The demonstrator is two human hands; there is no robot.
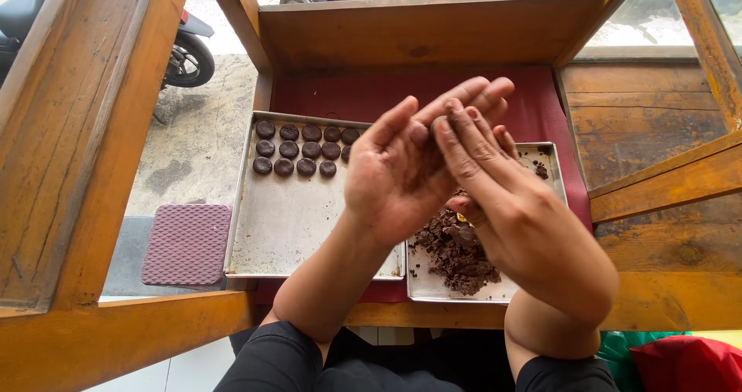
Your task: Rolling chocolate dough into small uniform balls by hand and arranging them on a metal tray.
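My left hand [402, 168] and my right hand [510, 207] are pressed palm to palm above two metal trays; whatever lies between the palms is hidden. Beneath my right hand, a pile of dark brown dough [456, 254] lies on the right tray [433, 288]. The left tray [290, 222] carries several small round dark dough discs [297, 149] in rows at its far end.
The trays rest on a dark red cloth [371, 92] over a wooden counter [665, 137] with a wooden frame around it. A purple textured mat [188, 244] lies left of the trays. Scooters [185, 56] stand on the pavement beyond.
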